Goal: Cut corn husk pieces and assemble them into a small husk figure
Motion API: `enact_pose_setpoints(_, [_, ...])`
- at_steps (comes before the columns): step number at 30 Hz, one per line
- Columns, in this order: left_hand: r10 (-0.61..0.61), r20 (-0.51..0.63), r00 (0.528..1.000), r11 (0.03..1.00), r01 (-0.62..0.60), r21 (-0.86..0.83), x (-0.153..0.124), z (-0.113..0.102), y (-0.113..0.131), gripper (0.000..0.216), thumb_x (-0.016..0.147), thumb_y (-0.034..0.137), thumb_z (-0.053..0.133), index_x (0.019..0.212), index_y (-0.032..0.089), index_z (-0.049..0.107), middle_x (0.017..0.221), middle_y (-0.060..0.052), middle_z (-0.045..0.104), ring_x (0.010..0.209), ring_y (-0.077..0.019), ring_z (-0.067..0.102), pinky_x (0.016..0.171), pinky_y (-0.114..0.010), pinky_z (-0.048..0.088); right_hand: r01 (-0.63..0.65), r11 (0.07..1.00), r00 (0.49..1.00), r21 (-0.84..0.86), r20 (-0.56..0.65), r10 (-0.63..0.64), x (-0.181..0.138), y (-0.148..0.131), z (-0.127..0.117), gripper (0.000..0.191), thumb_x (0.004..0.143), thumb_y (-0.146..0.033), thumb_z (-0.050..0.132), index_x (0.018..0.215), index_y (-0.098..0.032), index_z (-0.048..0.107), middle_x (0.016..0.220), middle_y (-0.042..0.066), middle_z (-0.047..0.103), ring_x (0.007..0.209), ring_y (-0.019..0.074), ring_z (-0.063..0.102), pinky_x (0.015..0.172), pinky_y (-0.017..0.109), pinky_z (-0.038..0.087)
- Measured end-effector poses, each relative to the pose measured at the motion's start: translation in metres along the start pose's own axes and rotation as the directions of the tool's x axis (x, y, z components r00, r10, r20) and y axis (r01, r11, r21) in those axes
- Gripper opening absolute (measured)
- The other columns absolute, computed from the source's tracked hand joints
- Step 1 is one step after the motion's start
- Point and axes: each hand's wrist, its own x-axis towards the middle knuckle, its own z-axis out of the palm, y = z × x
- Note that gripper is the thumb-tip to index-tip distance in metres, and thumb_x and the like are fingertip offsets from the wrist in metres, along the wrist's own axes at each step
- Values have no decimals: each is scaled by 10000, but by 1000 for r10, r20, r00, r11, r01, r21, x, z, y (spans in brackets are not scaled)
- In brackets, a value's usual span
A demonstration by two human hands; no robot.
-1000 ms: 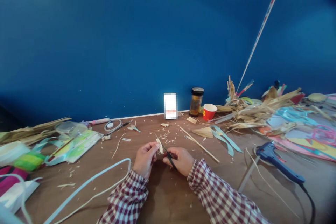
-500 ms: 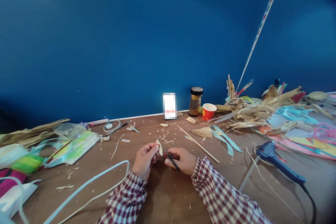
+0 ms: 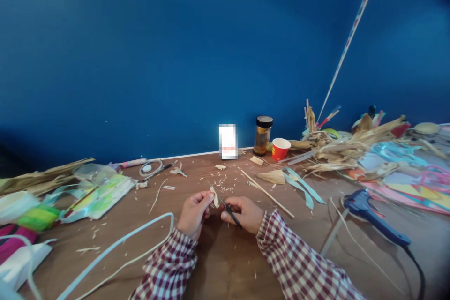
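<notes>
Between the thumb and fingers of my left hand (image 3: pixel 193 214) is a small cream-coloured piece of husk (image 3: pixel 215 198), its end pointing up. My right hand (image 3: pixel 246 215) is closed on a slim black tool (image 3: pixel 232 215) with a thin tip angled toward the piece; its exact kind is not clear. Tip and piece are very close, and I cannot tell whether they touch. Both hands hover low over the brown table (image 3: pixel 228 272). Pale clippings (image 3: pixel 221 181) are scattered just beyond them.
A blue glue gun (image 3: pixel 374 220) lies at right, near a thin stick (image 3: pixel 267 193) and blue ribbon (image 3: pixel 304 187). Behind stand a lidded jar (image 3: pixel 262 138) and red paper cup (image 3: pixel 280 150). Dried husks (image 3: pixel 351 145) pile at right. A pale looped cord (image 3: pixel 119 243) crosses the left.
The hands keep almost the same pose and hold the same things. The whole view has shifted very slightly.
</notes>
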Motion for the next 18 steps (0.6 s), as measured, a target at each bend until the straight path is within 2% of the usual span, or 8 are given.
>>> enact_pose_setpoints(4, [-13,-6,1000,1000,13,-2,0,-1,0,261,617,362,675,604,132,550,367,84,384,332,-18,288,363,-166,151,-8,1000,1000,-2,-6,8,0,0,1,354,673,-451,625,864,-155,592,551,-59,382,497,62,317,437,173,230])
enact_pose_setpoints(10, [-16,5,1000,1000,16,-18,-1,0,2,263,629,362,664,586,131,545,375,86,372,334,-14,271,363,-169,138,15,999,999,-31,-34,-16,1,-2,3,314,679,-451,616,789,-158,585,544,-65,361,490,64,291,445,179,235])
enact_pose_setpoints(18, [-33,-21,999,999,32,-44,-2,0,4,269,586,366,687,590,130,557,375,88,369,348,-15,263,364,-160,154,10,994,998,-111,-61,-17,1,-7,5,335,719,-478,560,833,-165,597,526,-66,362,476,68,287,439,183,245])
